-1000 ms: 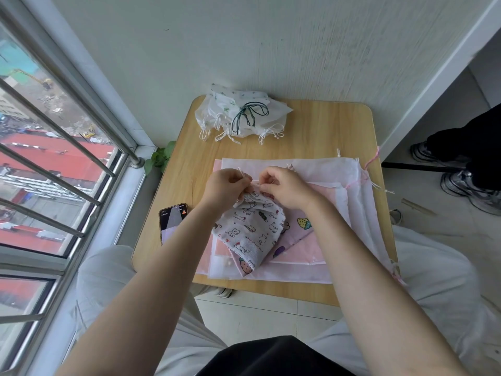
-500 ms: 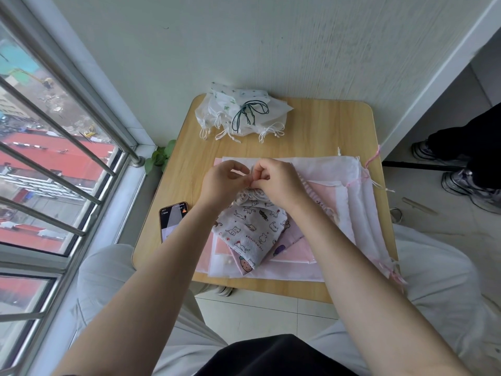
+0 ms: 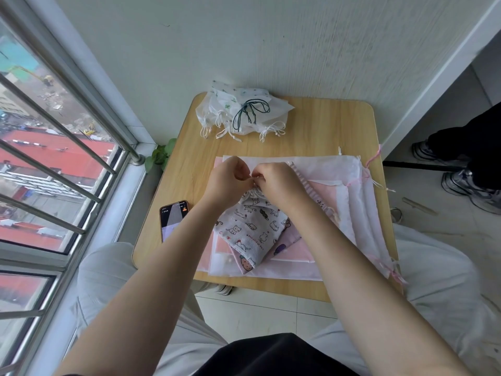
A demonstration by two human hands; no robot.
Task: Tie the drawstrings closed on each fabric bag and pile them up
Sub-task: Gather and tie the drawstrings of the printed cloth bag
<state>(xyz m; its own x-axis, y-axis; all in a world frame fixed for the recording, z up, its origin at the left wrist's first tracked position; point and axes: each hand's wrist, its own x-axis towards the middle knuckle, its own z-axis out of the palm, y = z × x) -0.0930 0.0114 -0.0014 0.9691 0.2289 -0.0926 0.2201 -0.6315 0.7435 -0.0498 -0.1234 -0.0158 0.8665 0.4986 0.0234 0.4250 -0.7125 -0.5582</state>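
A small grey bag printed with cats (image 3: 250,229) lies on a stack of flat pink and white bags (image 3: 341,191) on the wooden table (image 3: 320,126). Its mouth is gathered tight under my fingers. My left hand (image 3: 226,181) and my right hand (image 3: 279,183) meet just above that mouth, each pinching a white drawstring of the cat bag. The strings themselves are mostly hidden by my fingers. At the table's far edge sits a pile of tied white bags (image 3: 241,112), the top one bound with a dark green cord.
A phone (image 3: 173,219) lies on the table's left edge, beside my left forearm. A barred window runs along the left, with a small plant (image 3: 160,156) at its sill. Another person's legs and shoes (image 3: 461,169) stand on the floor at right.
Both hands have lifted slightly and come together over the cat bag's mouth, which is now cinched tighter. The striped pink bag edge at right of my right hand is now uncovered.
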